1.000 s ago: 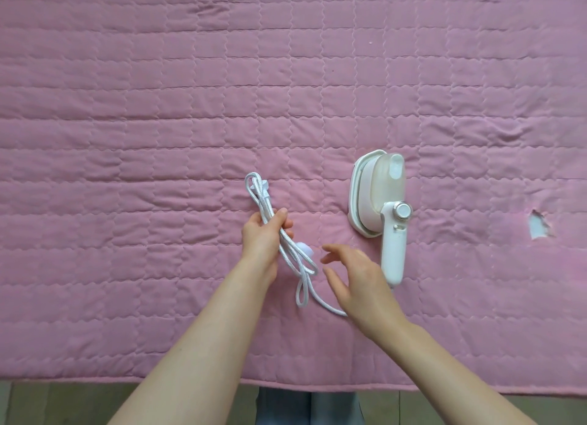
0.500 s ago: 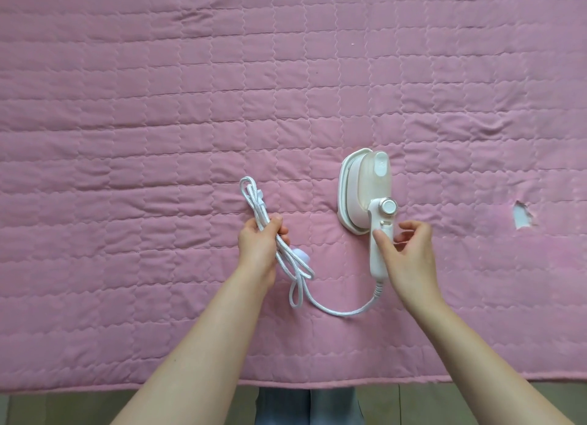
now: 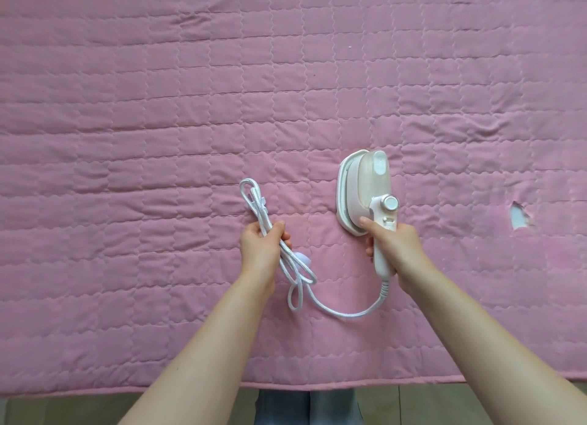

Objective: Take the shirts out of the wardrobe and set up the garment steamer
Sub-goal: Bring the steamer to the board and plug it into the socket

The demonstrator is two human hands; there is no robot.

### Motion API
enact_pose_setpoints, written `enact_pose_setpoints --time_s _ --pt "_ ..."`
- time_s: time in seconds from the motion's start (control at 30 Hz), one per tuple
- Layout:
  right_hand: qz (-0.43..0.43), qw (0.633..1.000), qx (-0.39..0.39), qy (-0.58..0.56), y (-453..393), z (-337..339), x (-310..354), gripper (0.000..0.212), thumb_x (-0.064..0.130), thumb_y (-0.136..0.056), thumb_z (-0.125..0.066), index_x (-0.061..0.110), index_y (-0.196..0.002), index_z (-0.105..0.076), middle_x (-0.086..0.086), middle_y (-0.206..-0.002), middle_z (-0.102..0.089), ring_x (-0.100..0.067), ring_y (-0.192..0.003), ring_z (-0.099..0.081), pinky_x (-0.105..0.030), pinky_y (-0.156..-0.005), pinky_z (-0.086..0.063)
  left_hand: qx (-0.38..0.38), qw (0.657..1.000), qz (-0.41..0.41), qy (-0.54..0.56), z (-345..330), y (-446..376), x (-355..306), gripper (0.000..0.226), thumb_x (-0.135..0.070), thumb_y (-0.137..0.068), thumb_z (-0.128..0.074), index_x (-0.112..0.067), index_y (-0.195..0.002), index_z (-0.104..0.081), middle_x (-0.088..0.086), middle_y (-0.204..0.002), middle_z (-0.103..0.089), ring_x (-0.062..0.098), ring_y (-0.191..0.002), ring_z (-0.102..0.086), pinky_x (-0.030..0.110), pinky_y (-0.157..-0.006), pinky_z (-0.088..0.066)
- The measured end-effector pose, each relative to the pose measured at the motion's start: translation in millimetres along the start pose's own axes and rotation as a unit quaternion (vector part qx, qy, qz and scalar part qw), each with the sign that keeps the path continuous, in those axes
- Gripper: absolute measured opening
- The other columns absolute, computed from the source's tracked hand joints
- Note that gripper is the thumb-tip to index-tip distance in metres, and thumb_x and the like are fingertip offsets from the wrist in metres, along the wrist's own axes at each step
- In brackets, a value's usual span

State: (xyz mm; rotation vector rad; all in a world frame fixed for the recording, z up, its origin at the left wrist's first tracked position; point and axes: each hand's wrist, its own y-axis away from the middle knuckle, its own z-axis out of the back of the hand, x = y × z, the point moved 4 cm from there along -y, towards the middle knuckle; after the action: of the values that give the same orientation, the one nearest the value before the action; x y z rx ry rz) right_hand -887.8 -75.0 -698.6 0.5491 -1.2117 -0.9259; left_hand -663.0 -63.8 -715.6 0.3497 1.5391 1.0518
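Observation:
A white and pale pink handheld garment steamer lies on the pink quilted bedspread. My right hand grips its white handle just below the round dial. My left hand grips the bundled white power cord, whose loops stick out above and below my fist. One loose strand of the cord curves from the bundle to the bottom of the handle. No shirts and no wardrobe are in view.
The bedspread has a small tear at the right showing white underneath. Its near edge runs along the bottom, with a strip of floor and my legs below it.
My right hand moved from beside the cord bundle to the steamer and closed round its handle. My left hand has kept hold of the cord.

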Motion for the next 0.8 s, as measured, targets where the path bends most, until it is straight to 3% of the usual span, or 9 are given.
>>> enact_pose_setpoints --time_s 0.17,0.3,0.4,0.53,0.6,0.67,0.73,0.8 --pt "0.042 0.996 -0.053 0.065 -5 8 -3 0.028 0.032 -0.069 -0.071 0.017 -0.050 -0.056 -0.004 -0.045 -0.058 -0.022 -0.048 -0.053 -0.036 -0.059 -0.044 0.013 1.000 -0.012 -0.020 -10 3 -2 0.008 -0.011 -0.090 -0.059 -0.009 -0.096 -0.053 0.004 -0.069 -0.059 0.015 -0.055 -0.057 0.032 -0.062 -0.053" --pt "0.063 0.991 -0.077 0.092 -6 16 -5 0.019 0.024 -0.071 -0.063 0.013 -0.057 -0.057 -0.004 -0.046 -0.058 -0.018 -0.043 -0.052 -0.031 -0.053 -0.043 0.022 0.997 -0.037 -0.058 -27 6 -6 0.011 -0.011 -0.090 -0.056 -0.011 -0.100 -0.051 0.002 -0.076 -0.064 0.011 -0.053 -0.059 0.031 -0.062 -0.054" --pt "0.073 0.991 -0.081 0.075 -4 22 -9 0.018 0.024 -0.069 -0.064 0.010 -0.059 -0.057 -0.004 -0.048 -0.057 -0.015 -0.040 -0.052 -0.030 -0.051 -0.044 0.038 0.993 -0.061 -0.089 -45 3 -7 0.019 -0.003 -0.087 -0.054 -0.013 -0.100 -0.046 -0.003 -0.084 -0.069 0.013 -0.056 -0.059 0.037 -0.069 -0.055" --pt "0.092 0.989 -0.089 0.077 1 34 -17 0.022 0.026 -0.070 -0.065 0.011 -0.059 -0.055 -0.001 -0.044 -0.056 -0.015 -0.041 -0.053 -0.033 -0.052 -0.044 0.057 0.991 -0.069 -0.102 -71 -5 -6 0.036 0.009 -0.082 -0.057 -0.014 -0.105 -0.044 -0.003 -0.097 -0.069 0.009 -0.070 -0.068 0.030 -0.067 -0.054" --pt "0.098 0.988 -0.092 0.078 4 40 -21 0.023 0.028 -0.070 -0.065 0.011 -0.060 -0.054 -0.001 -0.044 -0.056 -0.016 -0.042 -0.053 -0.033 -0.052 -0.043 0.055 0.991 -0.061 -0.102 -82 -13 -2 0.040 0.010 -0.081 -0.059 -0.014 -0.109 -0.045 -0.003 -0.096 -0.068 0.008 -0.074 -0.069 0.036 -0.074 -0.057" --pt "0.097 0.988 -0.097 0.074 6 47 -24 0.023 0.029 -0.071 -0.065 0.012 -0.061 -0.053 0.000 -0.045 -0.056 -0.017 -0.044 -0.053 -0.033 -0.052 -0.044 0.050 0.989 -0.053 -0.128 -91 -19 6 0.044 0.002 -0.078 -0.063 -0.019 -0.113 -0.046 -0.001 -0.097 -0.069 0.016 -0.083 -0.069 0.042 -0.082 -0.058" --pt "0.095 0.987 -0.104 0.072 7 53 -25 0.022 0.028 -0.072 -0.066 0.012 -0.063 -0.053 0.001 -0.046 -0.057 -0.016 -0.044 -0.054 -0.033 -0.052 -0.044 0.044 0.984 -0.048 -0.166 -101 -20 10 0.041 -0.004 -0.076 -0.063 -0.023 -0.108 -0.046 0.005 -0.100 -0.067 0.023 -0.084 -0.066 0.040 -0.075 -0.058" --pt "0.095 0.987 -0.110 0.074 7 58 -25 0.022 0.027 -0.073 -0.067 0.010 -0.065 -0.054 -0.001 -0.048 -0.058 -0.015 -0.044 -0.054 -0.032 -0.053 -0.045 0.015 0.978 -0.045 -0.202 -108 -20 10 0.036 -0.005 -0.080 -0.063 -0.015 -0.110 -0.046 0.008 -0.099 -0.061 0.022 -0.079 -0.059 0.031 -0.065 -0.051"
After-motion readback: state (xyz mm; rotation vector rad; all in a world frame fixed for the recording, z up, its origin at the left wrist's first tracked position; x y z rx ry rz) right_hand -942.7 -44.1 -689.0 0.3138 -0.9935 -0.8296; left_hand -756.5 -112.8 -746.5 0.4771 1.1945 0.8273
